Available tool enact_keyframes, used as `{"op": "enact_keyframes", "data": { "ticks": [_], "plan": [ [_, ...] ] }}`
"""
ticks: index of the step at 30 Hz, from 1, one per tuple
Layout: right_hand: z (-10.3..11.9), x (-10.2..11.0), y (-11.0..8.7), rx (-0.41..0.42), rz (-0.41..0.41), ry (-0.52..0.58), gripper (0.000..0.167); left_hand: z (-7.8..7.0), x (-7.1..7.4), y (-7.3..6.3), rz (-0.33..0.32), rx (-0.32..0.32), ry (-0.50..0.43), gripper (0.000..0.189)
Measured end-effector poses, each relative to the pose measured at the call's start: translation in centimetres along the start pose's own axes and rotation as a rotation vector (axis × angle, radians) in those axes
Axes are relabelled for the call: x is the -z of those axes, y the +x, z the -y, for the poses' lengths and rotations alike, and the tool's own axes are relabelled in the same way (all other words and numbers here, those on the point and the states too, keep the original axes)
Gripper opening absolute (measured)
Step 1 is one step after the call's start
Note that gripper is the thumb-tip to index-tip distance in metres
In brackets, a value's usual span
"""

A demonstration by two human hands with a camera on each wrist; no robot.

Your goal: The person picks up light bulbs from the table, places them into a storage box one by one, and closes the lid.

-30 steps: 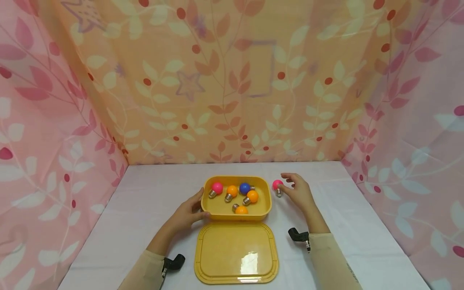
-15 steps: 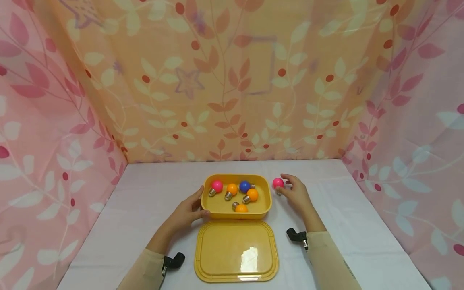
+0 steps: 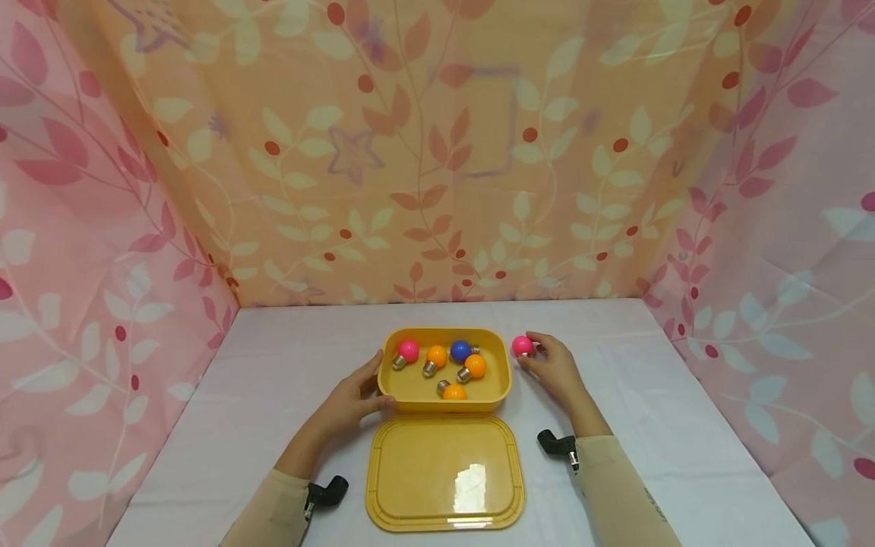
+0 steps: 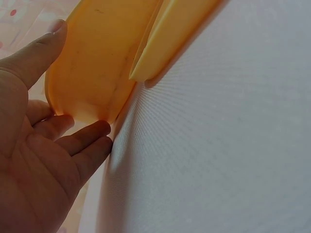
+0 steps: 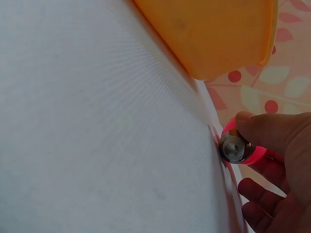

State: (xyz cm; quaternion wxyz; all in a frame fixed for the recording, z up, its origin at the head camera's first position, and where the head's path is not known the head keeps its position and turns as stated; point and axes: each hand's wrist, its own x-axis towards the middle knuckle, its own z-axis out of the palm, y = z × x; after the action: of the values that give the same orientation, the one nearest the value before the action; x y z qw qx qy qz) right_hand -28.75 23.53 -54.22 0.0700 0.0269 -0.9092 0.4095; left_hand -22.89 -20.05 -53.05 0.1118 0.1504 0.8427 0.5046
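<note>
My left hand (image 3: 350,396) holds the left end of a yellow plastic box (image 3: 444,406), thumb at the near corner and fingers along the side. Inside the box lie a pink bulb (image 3: 409,350), a blue bulb (image 3: 460,351) and several orange bulbs (image 3: 454,392), all with silver screw bases. Just right of the box, my right hand (image 3: 557,370) pinches another pink light bulb (image 3: 522,346) between thumb and fingers. In the right wrist view that bulb's metal base (image 5: 234,148) faces the camera, close to the white cloth.
A yellow lid (image 3: 444,471) lies flat directly in front of the box. White cloth (image 3: 683,425) covers the table. Patterned curtains (image 3: 437,152) stand behind and on both sides.
My right hand has closed its fingers on the pink bulb, which earlier lay beside the box with its base towards me. The left hand stays on the box.
</note>
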Motion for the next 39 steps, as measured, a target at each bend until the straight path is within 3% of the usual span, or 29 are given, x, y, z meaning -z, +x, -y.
{"op": "enact_keyframes", "data": {
  "ticks": [7, 21, 39],
  "plan": [
    [0.00, 0.01, -0.08, 0.010, -0.005, -0.014, 0.062, -0.14, 0.05, -0.09, 0.004, -0.005, -0.009, 0.100],
    [-0.42, 0.25, -0.47, -0.021, 0.071, -0.048, 0.077, -0.12, -0.03, 0.05, 0.003, -0.011, -0.001, 0.101],
    [-0.19, 0.23, -0.41, 0.003, 0.020, -0.053, 0.061, -0.07, 0.03, 0.04, -0.002, -0.012, 0.009, 0.100]
  ]
}}
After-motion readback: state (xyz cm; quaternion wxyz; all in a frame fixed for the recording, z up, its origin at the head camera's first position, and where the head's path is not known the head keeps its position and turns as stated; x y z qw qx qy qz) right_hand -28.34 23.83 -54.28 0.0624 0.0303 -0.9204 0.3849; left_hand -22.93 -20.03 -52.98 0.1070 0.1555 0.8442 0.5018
